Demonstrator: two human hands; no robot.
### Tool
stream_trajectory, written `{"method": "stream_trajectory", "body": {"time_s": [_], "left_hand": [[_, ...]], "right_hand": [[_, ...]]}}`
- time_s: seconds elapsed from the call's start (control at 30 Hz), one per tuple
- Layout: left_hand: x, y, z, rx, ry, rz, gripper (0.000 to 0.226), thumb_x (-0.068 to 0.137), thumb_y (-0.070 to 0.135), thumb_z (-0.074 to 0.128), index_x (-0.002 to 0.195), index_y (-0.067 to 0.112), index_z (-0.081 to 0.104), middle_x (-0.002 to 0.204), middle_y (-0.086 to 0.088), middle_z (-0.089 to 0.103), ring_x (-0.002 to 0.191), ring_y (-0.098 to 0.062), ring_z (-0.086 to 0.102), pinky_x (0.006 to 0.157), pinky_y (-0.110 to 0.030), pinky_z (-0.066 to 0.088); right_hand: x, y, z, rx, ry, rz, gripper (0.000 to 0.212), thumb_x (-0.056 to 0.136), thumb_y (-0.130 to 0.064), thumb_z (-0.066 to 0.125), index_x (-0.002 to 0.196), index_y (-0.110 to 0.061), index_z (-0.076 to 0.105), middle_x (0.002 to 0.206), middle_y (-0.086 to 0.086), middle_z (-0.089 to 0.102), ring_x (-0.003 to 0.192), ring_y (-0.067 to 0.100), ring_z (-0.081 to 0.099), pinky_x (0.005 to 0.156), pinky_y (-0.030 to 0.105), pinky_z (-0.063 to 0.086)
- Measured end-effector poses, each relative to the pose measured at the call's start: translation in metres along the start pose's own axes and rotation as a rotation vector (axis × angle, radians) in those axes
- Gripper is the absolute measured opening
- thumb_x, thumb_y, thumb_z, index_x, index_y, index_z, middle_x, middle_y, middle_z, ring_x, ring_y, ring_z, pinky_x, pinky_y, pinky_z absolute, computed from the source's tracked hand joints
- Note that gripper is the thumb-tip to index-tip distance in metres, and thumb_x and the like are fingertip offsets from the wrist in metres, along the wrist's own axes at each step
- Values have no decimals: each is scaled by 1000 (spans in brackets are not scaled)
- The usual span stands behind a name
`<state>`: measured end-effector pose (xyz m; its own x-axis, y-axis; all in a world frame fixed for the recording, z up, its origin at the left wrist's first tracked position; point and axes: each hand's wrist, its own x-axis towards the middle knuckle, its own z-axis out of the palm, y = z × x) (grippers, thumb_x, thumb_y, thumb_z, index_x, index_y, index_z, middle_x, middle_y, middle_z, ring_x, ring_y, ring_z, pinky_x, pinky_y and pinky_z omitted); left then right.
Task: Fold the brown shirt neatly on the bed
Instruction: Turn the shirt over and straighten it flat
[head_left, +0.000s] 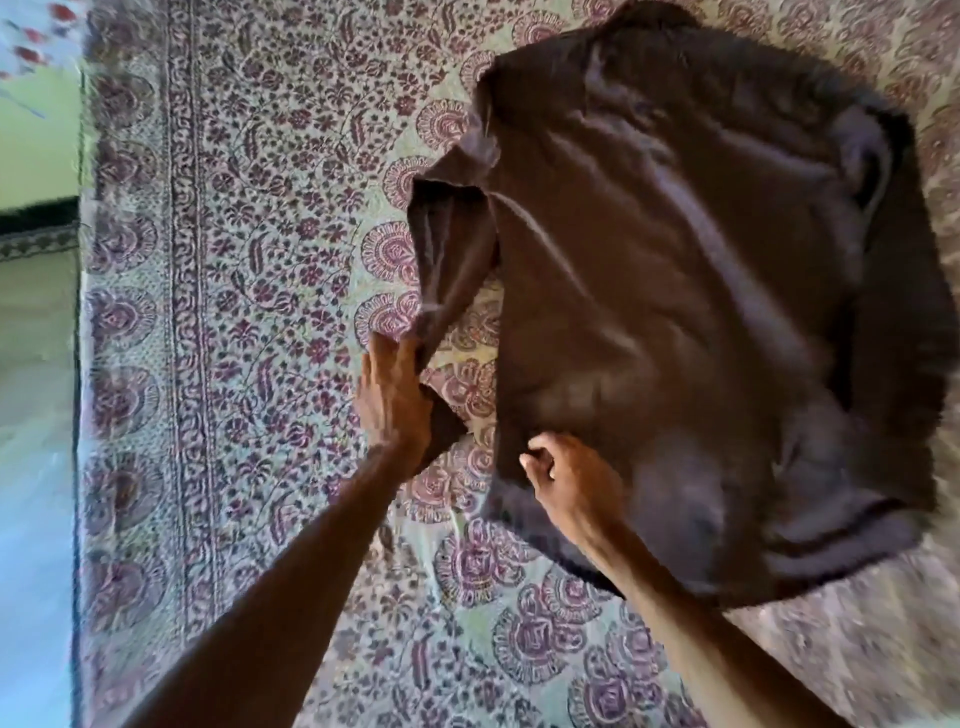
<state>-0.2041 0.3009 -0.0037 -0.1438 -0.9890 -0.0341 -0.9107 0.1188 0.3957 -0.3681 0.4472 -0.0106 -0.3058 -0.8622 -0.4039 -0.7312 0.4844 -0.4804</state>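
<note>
The brown shirt (685, 312) lies spread on the bed (249, 312), which has a floral purple and cream cover. It fills the upper right of the view, with its collar at the right. One sleeve (447, 260) hangs toward me on the left. My left hand (395, 400) grips the end of that sleeve and lifts it a little off the cover. At the shirt's near edge, my right hand (566, 478) pinches the cloth with curled fingers. The picture is blurred by motion.
The bed's left edge (83, 364) runs down the left of the view, with the floor (31, 415) beyond it. A green wall (36, 130) shows at the top left. Bare bed cover lies to the left of the shirt and below it.
</note>
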Motion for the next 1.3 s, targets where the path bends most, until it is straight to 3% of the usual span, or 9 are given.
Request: {"method": "stream_trajectory", "body": {"time_s": [0.1,0.23,0.37,0.57,0.77,0.87,0.97,1.13,1.3], "left_hand": [[12,-27,-29,353,35,-33,58,79,11,67,132,20,45,136,-18,44,122,-38,44,100,-54,35],[-21,-14,-27,254,-91,489,34,84,10,52,117,12,59,116,-19,59,102,-39,58,84,-49,48],[-73,17,5,-158,-601,61,43,89,46,55,95,5,66,90,-16,69,81,-31,66,70,-39,55],[-98,14,13,-246,-683,-169,29,94,26,55,96,-1,63,92,-19,66,82,-28,61,63,-28,42],[-107,-15,7,-248,-670,-216,21,82,21,72,68,16,57,79,-15,68,72,-27,67,64,-40,57],[-105,-7,0,-93,-660,-134,18,80,21,73,86,6,64,79,-9,62,72,-21,59,54,-28,47],[-111,5,-1,-21,-545,-62,55,86,25,65,129,1,42,106,-15,53,89,-29,58,70,-40,53],[-131,55,25,-140,-493,322,39,72,11,66,107,16,50,103,-14,52,79,-33,57,58,-45,53],[-155,158,53,16,-601,663,43,68,22,73,109,18,62,113,-10,59,100,-35,57,78,-42,48]], "right_hand": [[-37,-13,12,-79,-26,46,47,85,-49,60,125,-25,54,116,-1,61,105,21,60,79,37,52],[-70,-21,32,-348,137,18,61,68,-55,71,115,-19,59,107,4,61,95,27,60,71,39,50],[-86,-8,52,-379,247,-29,45,73,-43,77,107,-15,66,106,8,67,91,26,62,71,38,53],[-85,-2,51,-300,221,-192,27,66,-7,80,87,-17,67,83,-1,69,73,17,62,63,33,55],[-94,-8,53,-104,51,-160,11,81,-11,71,83,-21,71,81,-2,70,72,13,60,66,25,50],[-100,0,42,23,135,-45,10,88,-16,63,85,-22,70,82,-6,69,76,13,59,66,25,46],[-109,21,25,121,220,115,9,88,-13,63,85,-18,71,81,-4,70,71,12,61,64,27,52],[-118,82,-24,124,182,306,10,87,-16,62,94,-18,70,93,2,72,82,20,67,65,24,46],[-119,168,-94,131,408,552,18,87,-12,58,102,-13,67,98,8,71,88,27,67,67,29,50]]}}
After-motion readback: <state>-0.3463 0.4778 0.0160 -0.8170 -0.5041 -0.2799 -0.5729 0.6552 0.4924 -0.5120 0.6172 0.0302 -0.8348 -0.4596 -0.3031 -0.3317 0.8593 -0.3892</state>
